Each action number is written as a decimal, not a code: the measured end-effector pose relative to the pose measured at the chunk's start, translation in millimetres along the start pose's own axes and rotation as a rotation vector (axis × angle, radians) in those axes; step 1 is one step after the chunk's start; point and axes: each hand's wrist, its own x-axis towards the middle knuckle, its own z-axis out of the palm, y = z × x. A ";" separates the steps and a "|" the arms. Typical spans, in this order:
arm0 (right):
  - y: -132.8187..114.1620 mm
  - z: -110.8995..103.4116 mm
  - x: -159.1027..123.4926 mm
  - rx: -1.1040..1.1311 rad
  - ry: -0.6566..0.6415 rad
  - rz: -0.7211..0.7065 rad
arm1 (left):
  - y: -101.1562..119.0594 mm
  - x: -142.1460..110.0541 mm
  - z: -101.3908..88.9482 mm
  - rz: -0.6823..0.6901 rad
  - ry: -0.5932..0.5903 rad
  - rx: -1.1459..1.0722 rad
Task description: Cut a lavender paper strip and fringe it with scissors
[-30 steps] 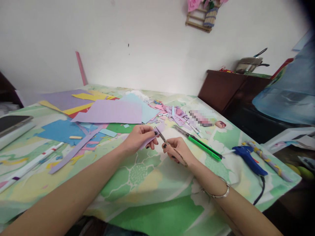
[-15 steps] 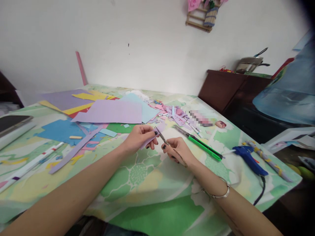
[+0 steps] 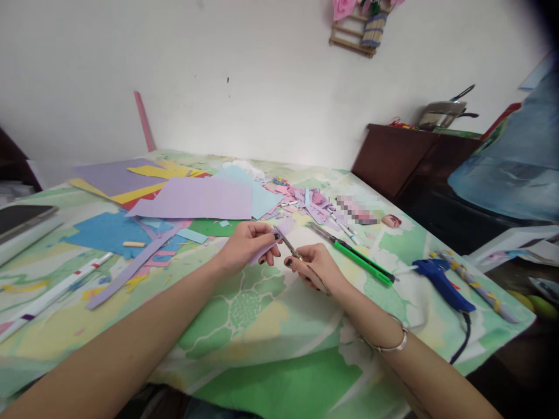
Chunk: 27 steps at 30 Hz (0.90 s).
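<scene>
Both clamped: my left hand [image 3: 251,245] on partly hidden lilac paper [image 3: 262,250], my right hand [image 3: 318,265] on scissors [image 3: 288,242]. Beyond my right, a pot [image 3: 439,118], contents unclear, and a bluish jug [image 3: 502,166], cut off.

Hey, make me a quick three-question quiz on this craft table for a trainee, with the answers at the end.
1. True or false: the right hand holds the scissors.
2. Which colours show on the body of the box cutter? A. red and white; B. green and black; C. orange and pink.
3. Fill the gap: in the picture, the blue glue gun lies to the ___ of the box cutter.

Key: 1. true; 2. B; 3. right.
</scene>
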 end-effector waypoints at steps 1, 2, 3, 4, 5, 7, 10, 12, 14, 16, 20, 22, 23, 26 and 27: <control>-0.5 0.0 -0.1 -0.005 0.002 0.001 | 0.0 0.0 -0.1 0.001 -0.002 0.000; -1.0 0.0 -0.1 -0.013 0.004 0.001 | -0.1 0.0 -0.2 0.001 -0.003 0.001; -1.4 -0.1 -0.1 -0.023 0.006 0.000 | -0.1 0.1 -0.3 0.000 -0.003 0.003; -1.8 -0.1 -0.1 -0.031 0.008 0.000 | -0.2 0.4 -0.3 -0.001 -0.002 0.004; -2.1 -0.1 -0.1 -0.036 0.010 0.002 | -0.4 0.7 -0.4 -0.003 -0.001 0.005; -2.5 0.0 -0.1 -0.040 0.012 0.008 | -0.9 1.4 -0.7 -0.005 -0.002 0.005; -2.4 0.4 -0.4 -0.033 0.010 0.012 | -1.4 1.9 -1.3 -0.004 -0.003 0.006; -1.9 0.6 -0.7 -0.023 0.008 0.008 | -0.9 1.4 -1.2 -0.002 -0.002 0.006; -1.2 0.5 -0.9 -0.015 0.008 0.003 | 0.1 0.0 -0.2 -0.002 -0.008 -0.008; -0.6 0.1 -0.7 -0.027 0.018 -0.002 | 0.9 -1.4 1.6 -0.005 -0.019 -0.025; 0.5 -0.7 0.7 -0.080 0.049 -0.011 | 2.5 0.4 2.3 -0.013 0.041 -0.044; 1.5 -1.0 1.6 -0.093 0.060 -0.010 | 6.2 2.3 -3.8 -0.024 0.150 -0.038; 2.0 -1.1 2.0 -0.101 0.068 -0.013 | 9.4 1.3 -9.2 -0.031 0.220 -0.032; 2.5 -1.4 2.4 -0.134 0.094 -0.041 | 22.6 -23.3 -33.5 -0.038 0.375 0.047; 2.1 -1.4 2.1 -0.142 0.099 -0.051 | 26.0 -41.4 -42.5 -0.015 0.442 0.085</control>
